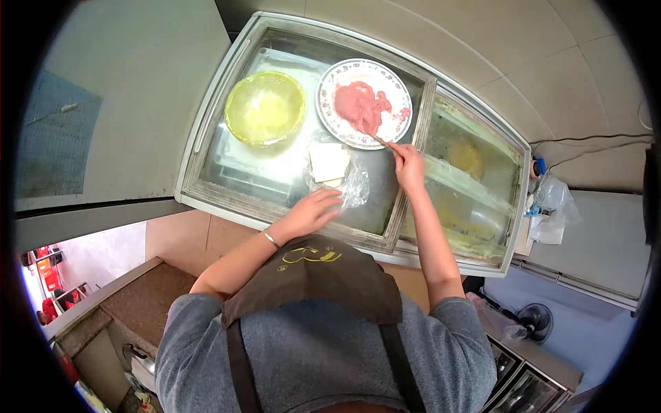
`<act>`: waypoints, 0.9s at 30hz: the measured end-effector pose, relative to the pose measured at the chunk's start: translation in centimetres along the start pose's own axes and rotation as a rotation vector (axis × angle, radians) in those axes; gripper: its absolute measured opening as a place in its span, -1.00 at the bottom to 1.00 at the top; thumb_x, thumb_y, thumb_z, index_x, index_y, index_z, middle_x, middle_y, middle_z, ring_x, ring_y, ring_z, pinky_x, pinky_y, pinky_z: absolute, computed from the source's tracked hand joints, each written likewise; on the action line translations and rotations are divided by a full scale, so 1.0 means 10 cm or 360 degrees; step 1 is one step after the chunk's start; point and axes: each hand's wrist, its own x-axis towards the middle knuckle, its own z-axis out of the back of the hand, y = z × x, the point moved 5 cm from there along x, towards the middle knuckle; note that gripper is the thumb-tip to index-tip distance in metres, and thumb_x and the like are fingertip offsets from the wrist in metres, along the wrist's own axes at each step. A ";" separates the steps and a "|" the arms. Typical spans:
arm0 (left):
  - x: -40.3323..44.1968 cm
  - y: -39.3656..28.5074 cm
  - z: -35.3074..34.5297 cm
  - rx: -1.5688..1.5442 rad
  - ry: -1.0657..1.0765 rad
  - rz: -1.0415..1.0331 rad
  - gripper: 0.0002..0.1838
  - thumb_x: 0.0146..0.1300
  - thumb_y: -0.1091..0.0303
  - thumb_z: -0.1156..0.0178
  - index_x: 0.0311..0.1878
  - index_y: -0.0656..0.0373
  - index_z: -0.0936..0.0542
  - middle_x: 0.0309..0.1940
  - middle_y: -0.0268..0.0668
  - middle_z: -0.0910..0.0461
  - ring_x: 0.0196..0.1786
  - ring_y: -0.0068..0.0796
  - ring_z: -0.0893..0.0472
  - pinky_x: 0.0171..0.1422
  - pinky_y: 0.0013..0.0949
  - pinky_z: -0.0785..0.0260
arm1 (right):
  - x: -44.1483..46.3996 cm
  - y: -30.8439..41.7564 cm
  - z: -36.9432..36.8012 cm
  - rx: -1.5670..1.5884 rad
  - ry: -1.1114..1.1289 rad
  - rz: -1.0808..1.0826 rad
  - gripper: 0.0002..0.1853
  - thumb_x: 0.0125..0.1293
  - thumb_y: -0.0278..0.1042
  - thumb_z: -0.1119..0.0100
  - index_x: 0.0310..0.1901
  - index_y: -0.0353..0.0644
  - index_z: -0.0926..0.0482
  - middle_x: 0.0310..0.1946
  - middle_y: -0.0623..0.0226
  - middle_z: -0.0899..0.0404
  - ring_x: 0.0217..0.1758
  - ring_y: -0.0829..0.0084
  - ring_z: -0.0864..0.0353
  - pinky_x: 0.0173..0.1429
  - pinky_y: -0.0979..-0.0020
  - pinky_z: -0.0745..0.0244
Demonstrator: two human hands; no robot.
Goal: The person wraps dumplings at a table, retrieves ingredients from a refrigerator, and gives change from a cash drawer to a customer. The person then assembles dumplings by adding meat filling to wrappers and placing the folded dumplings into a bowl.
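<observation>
Two bare hands at work over a freezer (248, 215) with a glass top (377, 199), seen from above; the right arm reaches forward, only lightly bent at the elbow, its forearm slanting slightly inward; the right hand (409, 167) is closed, back upward, its fingers pinching a thin stick (379, 141) – the stick crosses the near rim of a round plate (389, 81), and its tip lies at the near edge of the pink minced meat (359, 104); the meat is heaped around the middle of the plate, with smaller smears toward the right side; the left forearm angles inward across the freezer's front edge, a bracelet (270, 239) around the wrist; the left hand (313, 211) lies palm down, fingers extended and close together, holding nothing visible – whether the fingertips press on the clear plastic bag (356, 182) just beside them cannot be told; a pile of white square sheets (329, 162) lies on the bag, between the left hand and the plate; a yellow-green bowl (237, 127) stands to the left of the plate, apart from it; a dark apron (313, 282) covers the chest, over a grey shirt (310, 351).
</observation>
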 end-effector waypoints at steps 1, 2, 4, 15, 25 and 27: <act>-0.02 0.00 0.05 -0.0062 -0.0118 0.0024 -0.76 0.19 0.34 -0.17 -0.08 0.18 -0.55 -0.02 -0.16 -0.51 0.07 -0.17 -0.47 0.17 -0.22 -0.32 | -0.02 -0.02 0.01 0.0058 0.0006 -0.0039 -0.75 0.20 -0.51 -0.02 -0.14 -0.06 -0.63 -0.32 0.19 -0.53 -0.24 0.16 -0.54 -0.15 0.29 -0.42; -0.04 0.02 0.07 -0.0069 -0.0120 0.0021 -0.76 0.19 0.34 -0.17 -0.08 0.18 -0.55 -0.02 -0.16 -0.51 0.07 -0.17 -0.47 0.17 -0.22 -0.32 | -0.03 -0.04 0.03 0.0113 0.0014 -0.0078 -0.76 0.20 -0.51 -0.03 -0.15 -0.05 -0.64 -0.32 0.20 -0.53 -0.24 0.18 -0.55 -0.15 0.29 -0.42; -0.05 0.10 0.21 -0.0060 -0.0389 0.0156 -0.82 0.15 0.41 -0.20 -0.16 0.18 -0.56 -0.12 -0.18 -0.54 -0.01 -0.17 -0.50 0.09 -0.24 -0.36 | -0.03 -0.06 0.09 0.0124 -0.0013 -0.0156 -0.76 0.19 -0.51 -0.04 -0.16 -0.05 -0.65 -0.31 0.22 -0.53 -0.24 0.19 -0.55 -0.15 0.31 -0.43; -0.16 0.13 0.28 0.0098 -0.0546 0.0191 -0.84 0.04 0.50 -0.25 -0.27 0.18 -0.53 -0.20 -0.22 -0.55 -0.11 -0.17 -0.51 -0.02 -0.24 -0.38 | -0.03 -0.14 -0.02 0.0289 -0.0178 -0.0102 -0.77 0.16 -0.59 -0.04 -0.22 -0.14 -0.65 -0.32 0.17 -0.54 -0.29 0.20 -0.55 -0.16 0.38 -0.43; 0.10 0.15 0.46 0.0207 -0.0647 0.0381 -0.60 -0.03 0.44 -0.33 -0.11 0.21 -0.41 -0.06 -0.14 -0.41 0.01 -0.15 -0.46 0.05 -0.26 -0.35 | 0.12 -0.13 -0.16 0.0233 -0.0016 -0.0026 -0.81 0.19 -0.54 -0.07 -0.22 -0.14 -0.66 -0.33 0.21 -0.52 -0.28 0.23 -0.53 -0.14 0.40 -0.41; 0.11 0.19 0.46 0.0216 -0.0639 0.0415 -0.60 -0.03 0.44 -0.34 -0.12 0.21 -0.41 -0.07 -0.15 -0.40 0.00 -0.15 -0.47 0.04 -0.27 -0.37 | 0.13 -0.09 -0.09 0.0252 0.0008 -0.0004 -0.81 0.19 -0.54 -0.07 -0.22 -0.14 -0.66 -0.34 0.22 -0.51 -0.29 0.25 -0.53 -0.14 0.40 -0.41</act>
